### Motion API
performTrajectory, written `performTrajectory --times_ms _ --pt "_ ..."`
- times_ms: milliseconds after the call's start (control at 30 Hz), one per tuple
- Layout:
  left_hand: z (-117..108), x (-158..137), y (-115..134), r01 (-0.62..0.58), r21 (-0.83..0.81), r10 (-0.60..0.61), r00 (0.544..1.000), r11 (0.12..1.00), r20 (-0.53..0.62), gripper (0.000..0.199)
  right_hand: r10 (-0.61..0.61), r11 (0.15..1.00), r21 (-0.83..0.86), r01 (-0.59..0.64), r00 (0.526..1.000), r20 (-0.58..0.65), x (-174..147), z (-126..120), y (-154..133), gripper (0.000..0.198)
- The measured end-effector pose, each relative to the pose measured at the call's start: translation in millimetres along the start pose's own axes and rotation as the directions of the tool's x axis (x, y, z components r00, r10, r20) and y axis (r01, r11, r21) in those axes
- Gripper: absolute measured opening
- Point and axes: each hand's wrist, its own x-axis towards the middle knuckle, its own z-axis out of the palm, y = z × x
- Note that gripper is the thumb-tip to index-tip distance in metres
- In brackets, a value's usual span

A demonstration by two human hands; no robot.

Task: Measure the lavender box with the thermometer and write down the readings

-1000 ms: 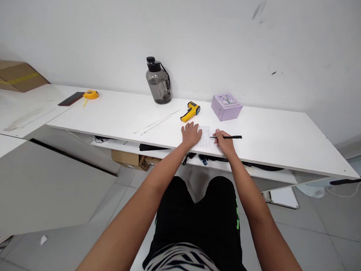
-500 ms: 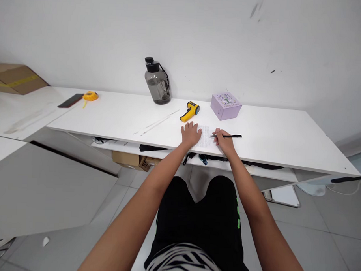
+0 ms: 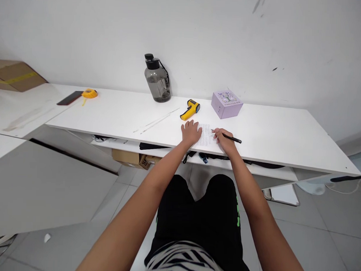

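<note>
A small white sheet of paper (image 3: 204, 135) with rows of writing lies near the front edge of the white desk (image 3: 275, 135). My left hand (image 3: 191, 132) rests flat with fingers spread, its thumb side at the paper's left edge. Between the fingers of my right hand (image 3: 224, 141) is a black pen (image 3: 233, 137), its tip over the right part of the sheet. Just beyond my left hand lies a yellow and black infrared thermometer (image 3: 191, 109). A lilac box (image 3: 227, 104) with a printed lid stands behind the paper, to the right.
A large grey water bottle (image 3: 158, 81) stands by the wall. Farther left lie an orange tape measure (image 3: 89, 93) and a dark flat object (image 3: 70, 98), with a cardboard box (image 3: 18, 75) at the far left. Beneath the desktop, a shelf (image 3: 132, 147) holds several items.
The pen has tilted, its back end now lower and nearer me, and its tip is slightly higher on the paper. My left hand stays in place. The view has shifted slightly.
</note>
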Motion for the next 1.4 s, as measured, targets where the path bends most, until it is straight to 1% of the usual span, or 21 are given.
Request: performTrajectory --times_ms 67,133,167,233,300,333,400,467,567,700,800,867,967,1067,1167,1400 --pt "0 0 0 -0.004 -0.004 0.004 1.0 1.0 -0.005 0.053 -0.088 0.992 -0.092 0.083 0.994 -0.06 1 2 3 0.045" --pt "1 0 -1 -0.005 -0.011 0.005 1.0 1.0 -0.009 0.053 -0.221 0.948 -0.259 0.183 0.967 -0.128 1 7 7 0.043" --pt "1 0 -1 -0.005 -0.014 0.005 1.0 1.0 -0.009 0.053 -0.287 0.906 -0.359 0.223 0.948 -0.136 0 10 8 0.043" --pt "1 1 -1 -0.006 -0.016 0.005 1.0 1.0 -0.009 0.054 -0.382 0.797 -0.539 0.273 0.919 -0.1 -3 16 10 0.046" --pt "2 1 -2 -0.006 -0.014 0.006 1.0 1.0 -0.011 0.054 -0.435 0.689 -0.658 0.304 0.899 -0.041 -6 21 12 0.046" --pt "2 1 -2 -0.008 -0.014 0.007 1.0 1.0 -0.013 0.053 -0.452 0.648 -0.695 0.311 0.892 -0.022 -7 23 13 0.046" --pt "3 1 -2 -0.011 -0.016 0.011 1.0 1.0 -0.015 0.053 -0.471 0.601 -0.736 0.31 0.882 -0.013 -9 25 16 0.045" --pt "3 1 -2 -0.015 -0.022 0.014 1.0 1.0 -0.017 0.054 -0.476 0.589 -0.749 0.302 0.879 -0.019 -9 25 17 0.045" --pt "2 0 -2 -0.012 -0.025 0.011 1.0 1.0 -0.015 0.053 -0.461 0.602 -0.746 0.284 0.887 -0.034 -8 25 16 0.044" --pt "1 -1 -1 -0.007 -0.011 0.006 1.0 1.0 -0.019 0.053 -0.398 0.631 -0.747 0.211 0.914 -0.078 -6 27 12 0.042" --pt "0 0 -1 -0.001 -0.009 0.001 1.0 1.0 -0.022 0.052 -0.327 0.687 -0.715 0.13 0.934 -0.145 -4 27 12 0.033" --pt "0 0 -2 -0.001 -0.014 0.001 1.0 1.0 -0.018 0.052 -0.264 0.746 -0.663 0.065 0.942 -0.205 -2 26 14 0.034" --pt "1 0 -3 -0.002 -0.022 0.002 1.0 1.0 -0.018 0.052 -0.113 0.83 -0.555 -0.059 0.956 -0.271 2 22 17 0.036" --pt "0 0 -3 -0.004 -0.016 0.003 1.0 1.0 -0.025 0.052 0.025 0.881 -0.444 -0.165 0.952 -0.304 6 19 17 0.04" --pt "0 0 -3 -0.005 -0.009 0.005 1.0 1.0 -0.026 0.051 0.055 0.9 -0.397 -0.18 0.95 -0.306 6 18 17 0.041" --pt "2 -1 -4 -0.006 -0.017 0.005 1.0 1.0 -0.023 0.052 0.038 0.923 -0.354 -0.149 0.952 -0.303 5 18 17 0.04"
